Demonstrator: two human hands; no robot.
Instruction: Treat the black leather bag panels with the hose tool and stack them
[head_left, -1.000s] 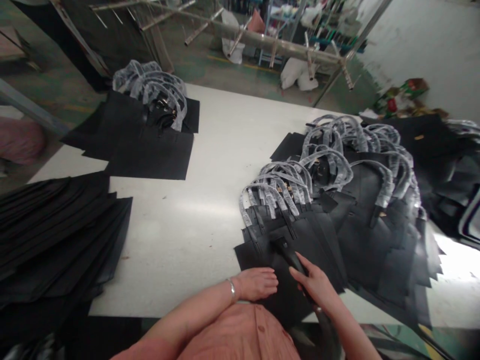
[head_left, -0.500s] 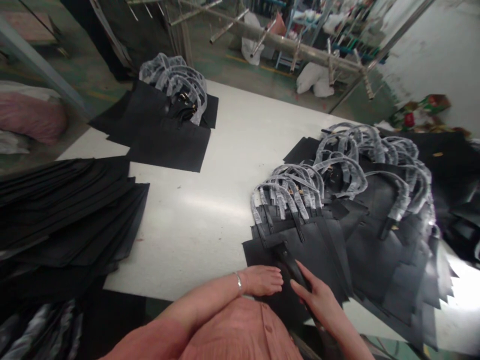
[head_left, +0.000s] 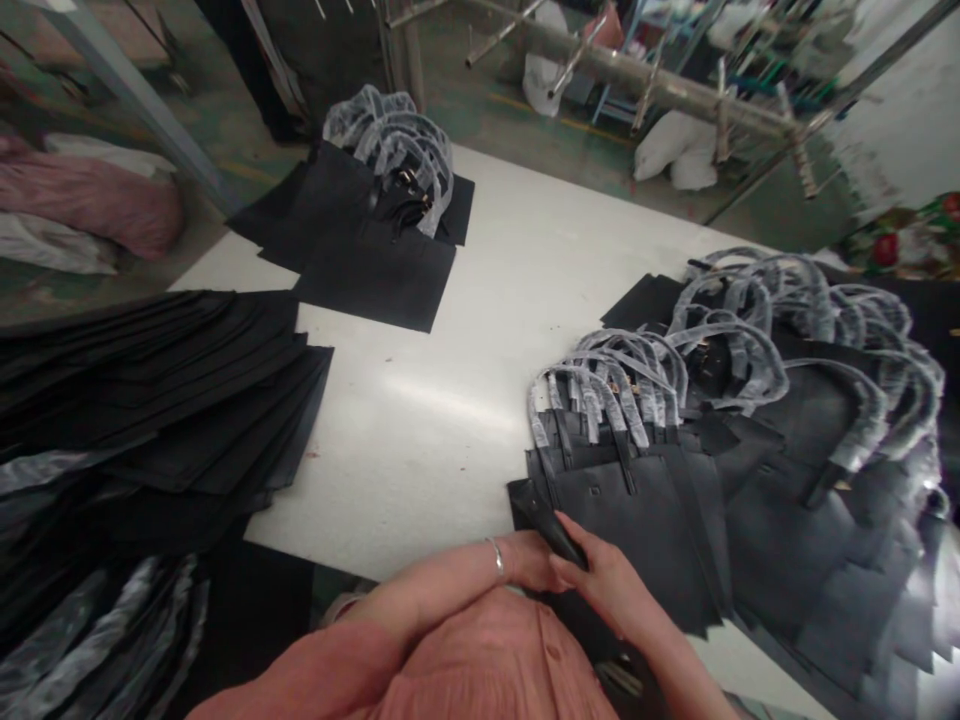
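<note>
My right hand (head_left: 600, 580) is wrapped round a black handheld tool (head_left: 551, 525), whose wide head lies over the near left corner of a black bag (head_left: 637, 500). My left hand (head_left: 529, 562) rests on the near edge of the bags, close beside the tool; its fingers are partly hidden behind my right hand and I cannot tell what they hold. Plastic-wrapped handles (head_left: 600, 375) stick out from the far side of the bags.
More black bags with wrapped handles lie overlapped on the right. A smaller group (head_left: 375, 260) is at the back left of the white table (head_left: 420, 430). Fanned black bags (head_left: 172, 400) fill the left. A metal rack (head_left: 622, 70) stands beyond.
The view has shifted, so the table's contents sit further right. The tool has moved left over the bag's corner, and my right hand has come closer to my left hand.
</note>
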